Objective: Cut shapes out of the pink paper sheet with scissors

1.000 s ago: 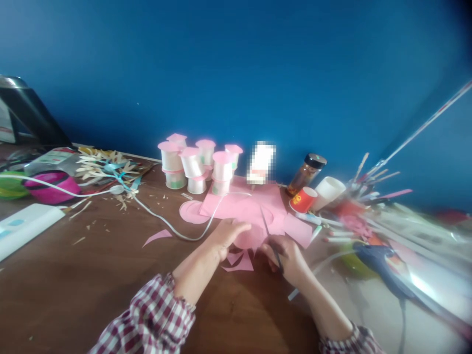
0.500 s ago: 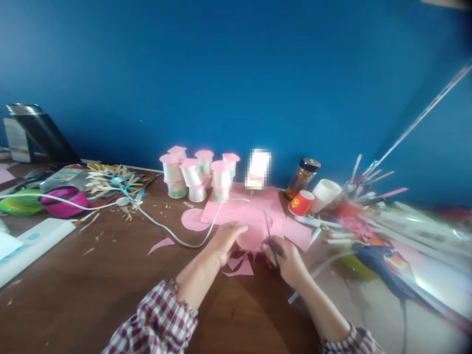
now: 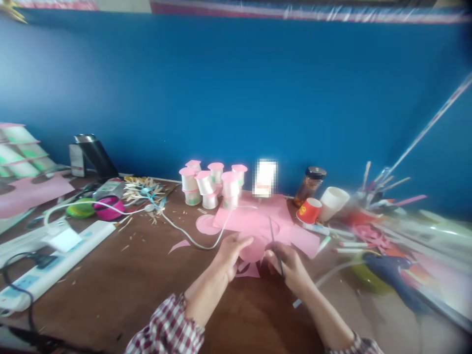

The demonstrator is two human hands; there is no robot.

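My left hand (image 3: 233,251) is closed at the left edge of a rounded piece of pink paper (image 3: 252,245), its thumb lying along the top. To the right of that piece, my right hand (image 3: 286,263) is closed around slim dark scissors (image 3: 272,231), their thin tip pointing away from me. The scissor handles are mostly hidden by the fingers. Pink offcuts (image 3: 250,270) lie just below the hands. Beyond them a larger pink sheet (image 3: 236,216) is spread on the table, with pink discs (image 3: 206,224) at its left edge.
Stacked white cups with pink tops (image 3: 229,184) stand by the wall. A phone (image 3: 265,177) is propped behind the sheet. Right are a jar (image 3: 309,187), a red cup (image 3: 309,211), a white cup (image 3: 334,201) and a blue glue gun (image 3: 396,278). A power strip (image 3: 86,246) lies left.
The view has tilted up and turned left, bringing in more stacked cups and the whole power strip at left. Both hands keep nearly the same hold on the paper and scissors.
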